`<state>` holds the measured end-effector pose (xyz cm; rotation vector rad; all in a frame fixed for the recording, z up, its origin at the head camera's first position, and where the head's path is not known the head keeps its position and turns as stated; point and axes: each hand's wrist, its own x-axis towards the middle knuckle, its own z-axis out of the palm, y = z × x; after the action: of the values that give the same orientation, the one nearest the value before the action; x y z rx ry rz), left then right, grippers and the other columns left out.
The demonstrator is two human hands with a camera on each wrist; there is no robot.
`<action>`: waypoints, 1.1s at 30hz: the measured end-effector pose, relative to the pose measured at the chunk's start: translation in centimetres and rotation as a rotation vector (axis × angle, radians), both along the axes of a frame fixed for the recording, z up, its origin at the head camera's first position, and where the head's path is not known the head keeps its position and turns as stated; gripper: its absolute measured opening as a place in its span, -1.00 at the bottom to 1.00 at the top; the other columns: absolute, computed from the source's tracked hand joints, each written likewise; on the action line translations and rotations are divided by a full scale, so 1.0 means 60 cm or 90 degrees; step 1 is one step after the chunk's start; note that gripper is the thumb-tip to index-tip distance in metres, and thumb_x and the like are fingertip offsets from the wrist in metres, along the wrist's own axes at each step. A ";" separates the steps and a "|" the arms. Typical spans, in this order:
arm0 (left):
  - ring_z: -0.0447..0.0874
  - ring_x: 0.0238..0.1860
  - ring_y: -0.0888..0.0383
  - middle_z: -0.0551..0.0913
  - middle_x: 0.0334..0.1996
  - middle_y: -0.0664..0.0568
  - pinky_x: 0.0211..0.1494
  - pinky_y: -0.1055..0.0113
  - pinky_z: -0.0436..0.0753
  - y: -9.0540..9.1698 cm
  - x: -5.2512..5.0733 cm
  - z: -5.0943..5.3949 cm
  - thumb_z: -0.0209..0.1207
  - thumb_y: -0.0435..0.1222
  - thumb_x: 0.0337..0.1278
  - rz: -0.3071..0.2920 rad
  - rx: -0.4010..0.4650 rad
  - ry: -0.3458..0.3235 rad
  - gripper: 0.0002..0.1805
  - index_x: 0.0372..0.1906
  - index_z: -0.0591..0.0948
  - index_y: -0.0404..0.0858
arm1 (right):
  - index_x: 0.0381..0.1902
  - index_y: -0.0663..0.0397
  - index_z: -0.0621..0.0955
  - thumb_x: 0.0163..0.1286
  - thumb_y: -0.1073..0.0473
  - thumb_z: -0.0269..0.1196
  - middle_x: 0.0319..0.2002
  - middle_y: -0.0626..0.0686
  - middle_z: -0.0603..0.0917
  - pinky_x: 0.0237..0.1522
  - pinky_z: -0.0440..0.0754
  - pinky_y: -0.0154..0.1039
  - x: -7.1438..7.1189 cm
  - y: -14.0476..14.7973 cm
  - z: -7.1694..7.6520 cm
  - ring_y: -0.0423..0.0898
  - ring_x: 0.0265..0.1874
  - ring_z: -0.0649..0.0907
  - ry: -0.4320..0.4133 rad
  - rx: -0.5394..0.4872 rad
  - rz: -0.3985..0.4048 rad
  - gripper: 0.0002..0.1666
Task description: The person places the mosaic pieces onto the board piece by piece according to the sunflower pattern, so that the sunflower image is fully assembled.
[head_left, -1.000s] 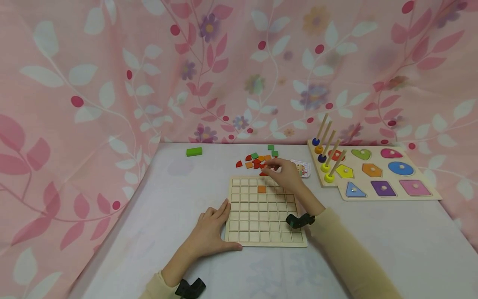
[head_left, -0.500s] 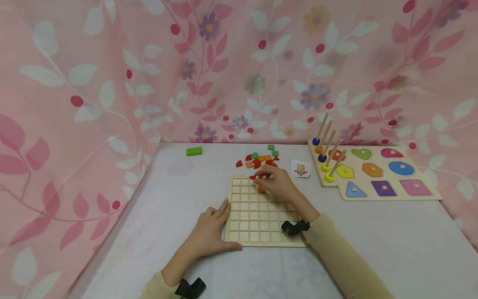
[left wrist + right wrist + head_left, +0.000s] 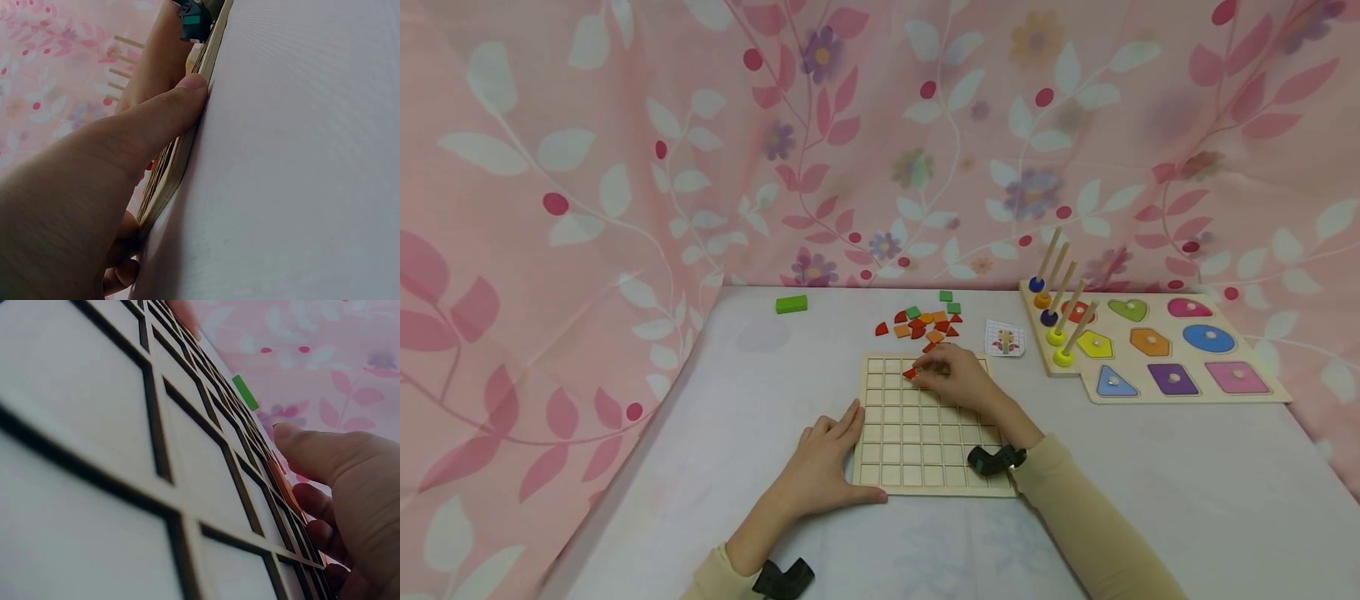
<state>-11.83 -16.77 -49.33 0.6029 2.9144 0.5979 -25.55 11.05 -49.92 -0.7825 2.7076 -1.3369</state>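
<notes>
A square wooden grid board [image 3: 891, 433] lies flat on the white cloth, seen in the head view. At its near left corner rests my left hand [image 3: 820, 462], with the thumb along the front edge and the fingers against the left edge; the left wrist view shows the thumb [image 3: 165, 112] on the rim. Over the board's upper rows, my right hand [image 3: 958, 382] pinches a small red tile [image 3: 910, 374] by fingertips; its full outline is partly covered. An orange square tile [image 3: 284, 487] lies in the grid beside the right fingers, hidden in the head view.
Loose red, orange and green tiles [image 3: 917, 325] lie behind the board. A picture card [image 3: 1004, 339] is to their right. A wooden shape puzzle with pegs [image 3: 1150, 371] stands at the right, and a green block [image 3: 792, 304] at the back left.
My right hand has moved from the loose tiles toward me and left, bringing the red tile over the grid. It now covers the orange square. My left hand stays in place.
</notes>
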 end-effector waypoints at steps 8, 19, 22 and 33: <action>0.33 0.05 0.16 0.14 0.70 -0.05 -0.02 0.23 0.29 0.000 0.001 -0.001 0.38 0.57 -0.25 -0.001 -0.003 0.004 0.46 0.66 0.24 -0.28 | -0.06 -0.09 0.84 0.35 0.02 0.53 -0.12 -0.08 0.72 -0.03 0.53 -0.10 0.003 -0.001 -0.004 -0.11 -0.13 0.57 0.051 0.038 0.020 -0.76; 0.32 0.03 0.17 0.15 0.69 -0.06 -0.04 0.25 0.28 0.000 0.000 -0.003 0.36 0.59 -0.24 -0.002 -0.008 0.011 0.47 0.66 0.24 -0.28 | -0.09 -0.14 0.86 0.38 0.02 0.50 -0.12 -0.05 0.72 -0.03 0.37 -0.06 0.005 -0.006 -0.009 -0.07 -0.09 0.57 0.081 0.044 0.018 -0.81; 0.32 0.04 0.17 0.13 0.70 -0.05 -0.04 0.25 0.28 -0.001 -0.001 -0.005 0.34 0.60 -0.24 -0.002 -0.012 0.011 0.47 0.67 0.22 -0.27 | -0.10 -0.13 0.86 0.37 0.03 0.51 -0.14 -0.04 0.70 -0.04 0.35 -0.06 0.005 -0.007 -0.009 -0.07 -0.12 0.56 0.085 0.049 0.015 -0.82; 0.33 0.07 0.16 0.08 0.71 -0.01 -0.01 0.23 0.29 -0.001 -0.003 -0.006 0.32 0.62 -0.26 -0.001 -0.020 -0.001 0.49 0.69 0.18 -0.23 | -0.12 -0.10 0.85 0.36 0.08 0.50 -0.15 -0.03 0.71 -0.04 0.38 -0.06 0.003 -0.004 -0.010 -0.07 -0.14 0.57 0.080 0.037 0.017 -0.84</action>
<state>-11.98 -16.81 -49.70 0.6020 2.9157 0.5520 -25.34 10.79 -50.49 -0.9234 2.8054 -1.2371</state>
